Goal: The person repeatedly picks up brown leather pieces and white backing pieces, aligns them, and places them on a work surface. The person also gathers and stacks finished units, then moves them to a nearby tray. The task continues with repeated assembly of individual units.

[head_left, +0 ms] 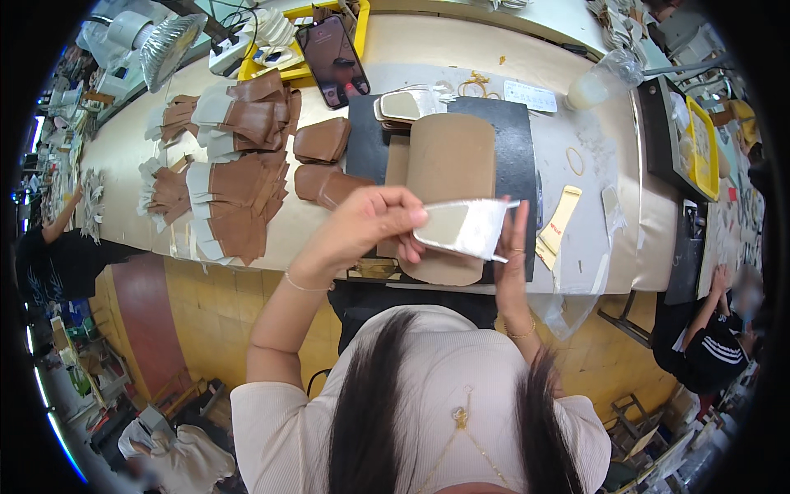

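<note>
Head view: both hands were raised above the desk, sharing 1 small flat piece, pale with a tan centre and a white backing. The left hand had its grip pinched on the piece's 9 o'clock edge, thumb under, fingers over. The right hand steadied the 3 o'clock end, fingers upright behind it, grip closed lightly on that edge. Held up like this, the piece sat clear of the work surface and close to the eyes, likely for checking or peeling the backing; which of the 2 could not be told.

Directly beneath, at 12 o'clock from the hands, a brown rounded board lay on a dark mat, kept central as the working spot. Similar pale pieces were stacked at the mat's far edge, within reach. Brown leather cutouts were fanned in rows at 9 to 10 o'clock, sorted by shape. A phone leaned against a yellow tray at 11 o'clock, angled toward the person. A rubber band lay at 2 o'clock.
</note>
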The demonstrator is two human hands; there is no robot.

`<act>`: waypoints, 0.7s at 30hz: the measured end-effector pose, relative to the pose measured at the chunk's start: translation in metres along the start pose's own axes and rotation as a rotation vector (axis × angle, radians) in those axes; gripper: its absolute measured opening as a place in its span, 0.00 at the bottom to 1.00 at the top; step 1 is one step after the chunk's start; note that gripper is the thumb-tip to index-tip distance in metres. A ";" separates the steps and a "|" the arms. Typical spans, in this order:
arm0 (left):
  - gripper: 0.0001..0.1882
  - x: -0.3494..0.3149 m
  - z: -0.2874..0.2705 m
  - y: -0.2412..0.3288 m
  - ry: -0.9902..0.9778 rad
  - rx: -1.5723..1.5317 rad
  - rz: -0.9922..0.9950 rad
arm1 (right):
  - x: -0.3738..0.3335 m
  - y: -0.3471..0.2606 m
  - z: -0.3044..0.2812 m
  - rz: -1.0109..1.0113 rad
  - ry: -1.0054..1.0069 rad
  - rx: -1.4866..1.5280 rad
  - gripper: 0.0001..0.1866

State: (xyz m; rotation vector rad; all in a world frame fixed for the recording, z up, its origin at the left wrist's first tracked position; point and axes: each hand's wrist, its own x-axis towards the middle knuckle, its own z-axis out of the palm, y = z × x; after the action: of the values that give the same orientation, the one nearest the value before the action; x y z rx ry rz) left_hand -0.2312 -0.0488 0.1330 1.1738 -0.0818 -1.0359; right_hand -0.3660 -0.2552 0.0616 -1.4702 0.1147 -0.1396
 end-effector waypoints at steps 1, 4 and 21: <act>0.12 0.000 -0.005 0.004 -0.022 -0.024 0.020 | 0.001 -0.002 -0.009 -0.019 0.082 -0.026 0.48; 0.10 0.020 -0.027 0.018 0.189 0.155 0.400 | 0.012 -0.012 -0.039 -0.086 0.280 -0.162 0.43; 0.20 0.052 -0.106 0.021 0.923 1.165 0.555 | 0.006 0.026 -0.257 0.191 0.749 -1.455 0.18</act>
State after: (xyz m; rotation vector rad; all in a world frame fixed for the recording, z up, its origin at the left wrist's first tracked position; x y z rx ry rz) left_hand -0.1318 -0.0093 0.0802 2.3954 -0.2798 0.2267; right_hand -0.4009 -0.5065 0.0108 -2.7547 1.1528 -0.5160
